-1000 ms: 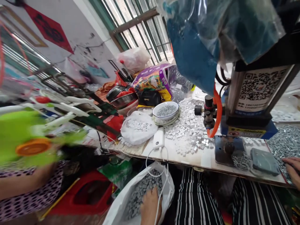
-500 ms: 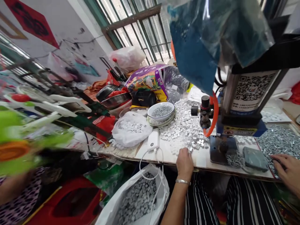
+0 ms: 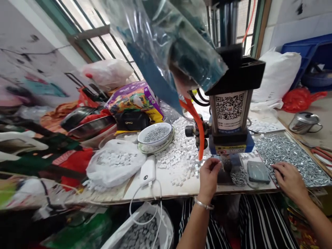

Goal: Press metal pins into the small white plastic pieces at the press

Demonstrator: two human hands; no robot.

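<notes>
left hand (image 3: 209, 178) just above the press base (image 3: 225, 174), fingertips pinched together, anything held too small to tell. metal bangle (image 3: 204, 204) on the wrist. right hand (image 3: 289, 180) at the tray of silver screws (image 3: 290, 159), fingers curled down onto the screws near the tray's front edge, grip on them not readable. 2 hands well apart.

pneumatic press (image 3: 229, 114) with qr-code label standing on the worktop (image 3: 166, 185), behind both hands, orange air hose (image 3: 199, 138) running down its left side. loose screws (image 3: 238, 176) and grey pad (image 3: 258, 172) just right of the base, between press and tray.

heap of small white square pieces (image 3: 178, 160) spread left of the press. white bowl of screws (image 3: 155, 136) on a green-rimmed plate behind the heap. white plastic bag of similar pieces (image 3: 115, 164) and white power bank (image 3: 147, 171) further left, cable looping down over the worktop edge. white sack of grey pieces (image 3: 140, 235) below the edge. clear plastic bag (image 3: 166, 41) hanging in front of the press top. steel mug (image 3: 303, 122) far right, beyond the tray.
</notes>
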